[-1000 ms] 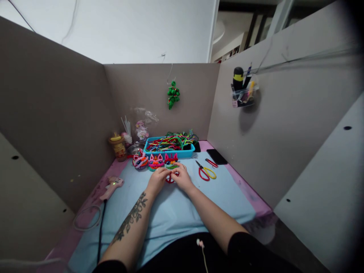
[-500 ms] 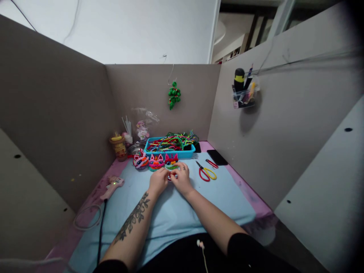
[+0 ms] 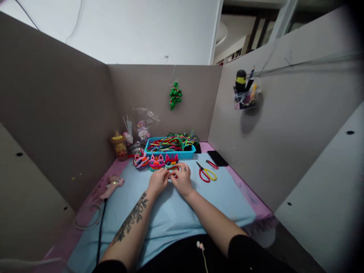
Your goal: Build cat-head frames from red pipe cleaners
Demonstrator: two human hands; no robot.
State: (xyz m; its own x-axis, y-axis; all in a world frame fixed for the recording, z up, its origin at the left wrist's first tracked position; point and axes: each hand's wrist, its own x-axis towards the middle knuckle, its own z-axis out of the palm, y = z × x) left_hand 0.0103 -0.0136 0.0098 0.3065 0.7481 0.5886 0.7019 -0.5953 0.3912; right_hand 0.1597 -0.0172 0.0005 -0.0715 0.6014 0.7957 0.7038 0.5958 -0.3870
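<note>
My left hand [image 3: 158,182] and my right hand [image 3: 182,180] meet above the blue cloth, fingertips pinched together. Between them is a small piece of red cord [image 3: 173,168], looped up at the right fingers; most of it is hidden by the hands. Just beyond stand three colourful knotted animal heads with ears: a pink and red one [image 3: 141,161], a pink and orange one [image 3: 156,162], and a red and green one [image 3: 171,161] partly covered by my right hand. Scissors [image 3: 206,173] with one red and one yellow handle lie to the right.
A blue tray [image 3: 170,154] full of coloured cords stands at the back. On the right are a red cutter [image 3: 212,164] and a black phone [image 3: 217,158]. A pink glue gun [image 3: 113,185] with a cable and a cup [image 3: 119,147] sit left. Partition walls enclose the table.
A loop of red cord now shows above my right fingers, where little of it showed before. Both hands stay together in nearly the same place; the view has shifted slightly.
</note>
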